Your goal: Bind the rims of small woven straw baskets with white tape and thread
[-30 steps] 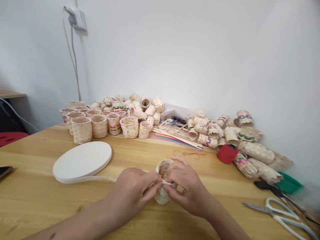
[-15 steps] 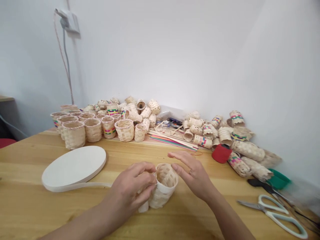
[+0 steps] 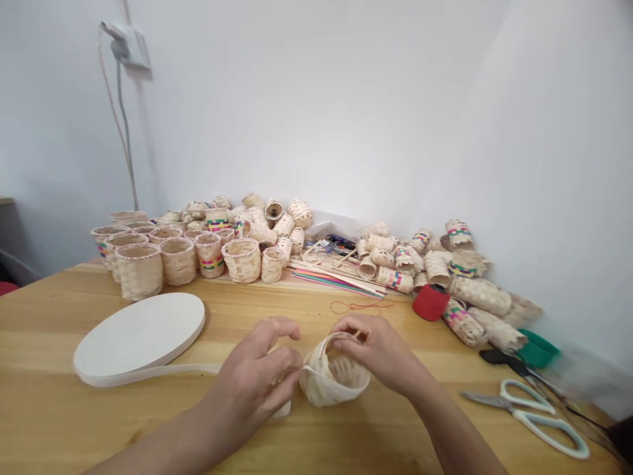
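Hands: apart, one each side of the thin woven basket (image 3: 334, 381), left hand (image 3: 252, 369) pinching the white strip (image 3: 188, 371) at its rim, right hand (image 3: 378, 349) hooked over the far rim
Basket: on the bench (image 3: 44, 422), near middle, tilted and squashed oval
Strip: runs left to a big white coil (image 3: 138, 336), lying flat
Nearby: woven baskets (image 3: 242, 260) piled far left, white-handled scissors (image 3: 527, 415) near right, red spool (image 3: 430, 302) right
Could go wrong: imo, loosen that left pinch and the strip slips off the rim; pull against the coil and it could drag or crease; squeeze harder and the thin weave may buckle
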